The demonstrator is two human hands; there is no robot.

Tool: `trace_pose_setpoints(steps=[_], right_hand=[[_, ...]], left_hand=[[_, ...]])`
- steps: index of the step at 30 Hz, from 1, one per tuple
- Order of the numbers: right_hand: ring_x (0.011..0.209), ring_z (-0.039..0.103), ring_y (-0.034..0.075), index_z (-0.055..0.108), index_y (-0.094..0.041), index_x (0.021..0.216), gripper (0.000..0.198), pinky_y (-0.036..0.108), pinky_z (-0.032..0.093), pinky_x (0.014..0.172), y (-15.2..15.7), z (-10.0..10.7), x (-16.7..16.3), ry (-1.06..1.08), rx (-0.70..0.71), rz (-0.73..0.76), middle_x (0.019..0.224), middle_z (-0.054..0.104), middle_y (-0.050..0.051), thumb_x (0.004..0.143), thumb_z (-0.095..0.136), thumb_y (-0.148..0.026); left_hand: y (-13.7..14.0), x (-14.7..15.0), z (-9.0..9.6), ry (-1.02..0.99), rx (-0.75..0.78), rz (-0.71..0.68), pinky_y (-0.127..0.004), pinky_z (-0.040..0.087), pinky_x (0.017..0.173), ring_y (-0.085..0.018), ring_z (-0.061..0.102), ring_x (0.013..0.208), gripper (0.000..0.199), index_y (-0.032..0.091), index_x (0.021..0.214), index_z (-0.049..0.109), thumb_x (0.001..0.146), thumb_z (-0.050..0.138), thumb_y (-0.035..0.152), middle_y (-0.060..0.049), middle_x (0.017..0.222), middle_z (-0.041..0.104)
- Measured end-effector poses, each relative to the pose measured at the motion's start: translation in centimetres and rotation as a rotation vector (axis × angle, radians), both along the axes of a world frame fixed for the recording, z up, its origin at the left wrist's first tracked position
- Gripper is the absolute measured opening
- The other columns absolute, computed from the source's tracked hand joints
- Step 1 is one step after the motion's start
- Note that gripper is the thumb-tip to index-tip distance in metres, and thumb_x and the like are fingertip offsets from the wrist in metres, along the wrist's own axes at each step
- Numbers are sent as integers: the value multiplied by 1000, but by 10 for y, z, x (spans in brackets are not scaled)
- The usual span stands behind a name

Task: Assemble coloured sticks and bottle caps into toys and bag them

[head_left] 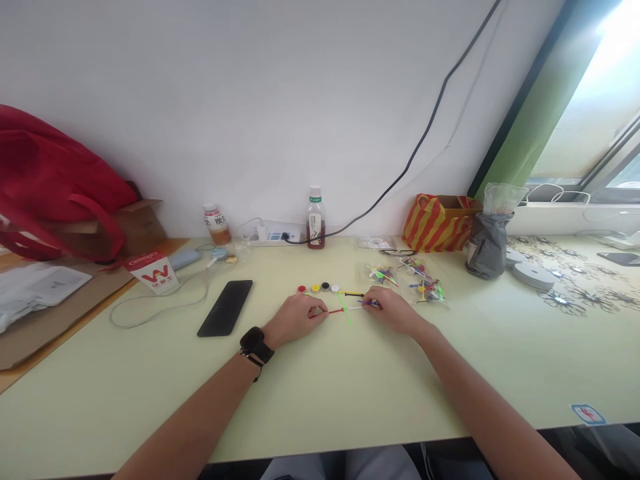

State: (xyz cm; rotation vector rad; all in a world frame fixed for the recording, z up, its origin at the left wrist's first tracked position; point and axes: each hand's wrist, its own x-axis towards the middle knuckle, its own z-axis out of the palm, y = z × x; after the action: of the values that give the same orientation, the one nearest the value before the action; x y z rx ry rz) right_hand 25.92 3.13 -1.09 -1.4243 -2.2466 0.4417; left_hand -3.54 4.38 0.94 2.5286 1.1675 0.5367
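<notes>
Left hand (pixel 296 318) is pinching red stick (pixel 336 311), right hand (pixel 393 309) holding white stick (pixel 356 307), green stick (pixel 348 316) sitting between, four caps (pixel 325 287) lying on bench (pixel 320 400) behind.

The right hand (pixel 389 309) partly hides a blue piece (pixel 373 305) too small to identify.
</notes>
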Motion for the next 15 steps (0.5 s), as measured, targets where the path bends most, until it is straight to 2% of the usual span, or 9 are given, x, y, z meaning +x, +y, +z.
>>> trace_pose_setpoints(steps=[15], right_hand=[[85,64,19,70,-21,94,13,30,46,75,2,-8,-5,77,44,17,97,71,6,96,58,-19]], left_hand=[[0,1,-1,6,0,6,-29,35,63,-16,51,59,22,24,91,78,95,59,33,2,59,55]])
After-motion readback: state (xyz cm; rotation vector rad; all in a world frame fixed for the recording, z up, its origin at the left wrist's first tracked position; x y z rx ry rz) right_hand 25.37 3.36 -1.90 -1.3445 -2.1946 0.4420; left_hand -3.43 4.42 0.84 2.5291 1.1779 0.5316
